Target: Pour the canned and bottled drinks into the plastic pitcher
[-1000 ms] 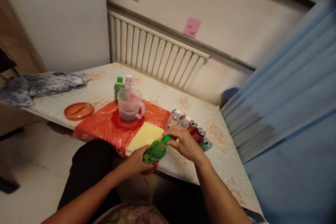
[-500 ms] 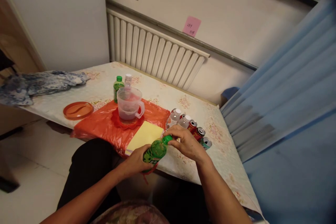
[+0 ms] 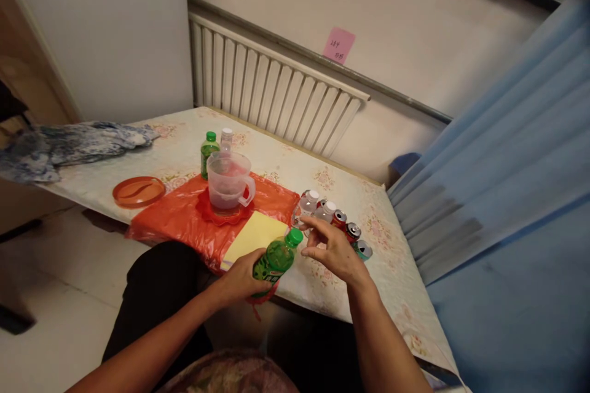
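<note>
A green plastic drink bottle (image 3: 276,261) with a green cap (image 3: 294,237) leans to the right in my left hand (image 3: 244,276), whose fingers wrap round its body. Just right of the cap, my right hand (image 3: 334,252) has its fingers apart and touches nothing. Behind the bottle lies a yellow sheet (image 3: 253,236) on a red plastic bag (image 3: 170,215). A clear plastic jug (image 3: 225,184) stands on a red scalloped dish (image 3: 216,217) on that bag.
Several cans and clear bottles, among them a red can (image 3: 339,219), stand behind my right hand. Another green bottle (image 3: 209,156) is behind the jug. An orange lid (image 3: 138,192) and crumpled cloth (image 3: 92,144) lie at left. A blue curtain (image 3: 507,166) hangs right.
My right hand has let go of the cap and moved slightly right, its fingers spreading. The bottle stays in my left hand, a little more upright.
</note>
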`<action>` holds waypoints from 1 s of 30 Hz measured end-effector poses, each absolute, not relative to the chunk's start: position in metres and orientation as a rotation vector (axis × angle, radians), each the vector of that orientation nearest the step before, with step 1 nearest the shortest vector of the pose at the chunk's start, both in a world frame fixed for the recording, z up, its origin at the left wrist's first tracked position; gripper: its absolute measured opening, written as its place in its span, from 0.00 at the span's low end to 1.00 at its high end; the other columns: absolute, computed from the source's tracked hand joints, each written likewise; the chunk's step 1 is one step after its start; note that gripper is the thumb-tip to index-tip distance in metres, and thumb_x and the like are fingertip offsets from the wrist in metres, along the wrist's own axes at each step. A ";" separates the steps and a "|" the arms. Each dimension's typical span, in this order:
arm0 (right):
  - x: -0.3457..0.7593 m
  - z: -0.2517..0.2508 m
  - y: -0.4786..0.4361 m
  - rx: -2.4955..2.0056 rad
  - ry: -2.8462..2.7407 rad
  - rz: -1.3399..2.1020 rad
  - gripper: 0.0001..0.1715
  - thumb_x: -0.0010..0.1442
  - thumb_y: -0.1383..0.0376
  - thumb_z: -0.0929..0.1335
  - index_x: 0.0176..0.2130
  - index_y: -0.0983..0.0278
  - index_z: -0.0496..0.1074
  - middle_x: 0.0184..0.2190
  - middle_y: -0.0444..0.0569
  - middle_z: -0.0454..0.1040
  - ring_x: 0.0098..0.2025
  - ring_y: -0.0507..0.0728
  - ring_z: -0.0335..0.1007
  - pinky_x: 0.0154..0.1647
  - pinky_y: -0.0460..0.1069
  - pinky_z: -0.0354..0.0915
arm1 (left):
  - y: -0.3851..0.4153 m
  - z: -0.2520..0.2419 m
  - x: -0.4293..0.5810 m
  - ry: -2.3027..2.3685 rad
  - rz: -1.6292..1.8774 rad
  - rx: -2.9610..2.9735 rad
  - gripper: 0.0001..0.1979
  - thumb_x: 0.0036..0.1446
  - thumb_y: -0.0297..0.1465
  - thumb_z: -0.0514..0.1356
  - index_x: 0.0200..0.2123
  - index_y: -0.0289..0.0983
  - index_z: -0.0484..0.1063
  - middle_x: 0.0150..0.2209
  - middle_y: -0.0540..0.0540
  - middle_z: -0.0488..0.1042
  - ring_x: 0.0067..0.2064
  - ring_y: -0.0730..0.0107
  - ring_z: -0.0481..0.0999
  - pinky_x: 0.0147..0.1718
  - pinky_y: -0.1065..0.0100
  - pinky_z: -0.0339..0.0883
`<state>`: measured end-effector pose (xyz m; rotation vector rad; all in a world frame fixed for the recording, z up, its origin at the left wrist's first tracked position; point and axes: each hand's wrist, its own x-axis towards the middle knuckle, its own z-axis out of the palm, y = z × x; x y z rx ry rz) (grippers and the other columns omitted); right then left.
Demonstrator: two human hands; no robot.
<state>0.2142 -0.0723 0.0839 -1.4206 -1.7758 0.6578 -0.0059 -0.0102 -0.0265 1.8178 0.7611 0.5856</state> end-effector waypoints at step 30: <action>0.249 0.003 -0.115 -1.604 -1.193 0.661 0.28 0.45 0.61 0.77 0.46 0.63 0.72 0.42 0.50 0.78 0.43 0.62 0.76 0.43 0.56 0.73 | 0.019 -0.082 0.042 0.744 0.594 2.007 0.33 0.50 0.38 0.64 0.59 0.37 0.64 0.61 0.37 0.67 0.61 0.51 0.66 0.61 0.53 0.57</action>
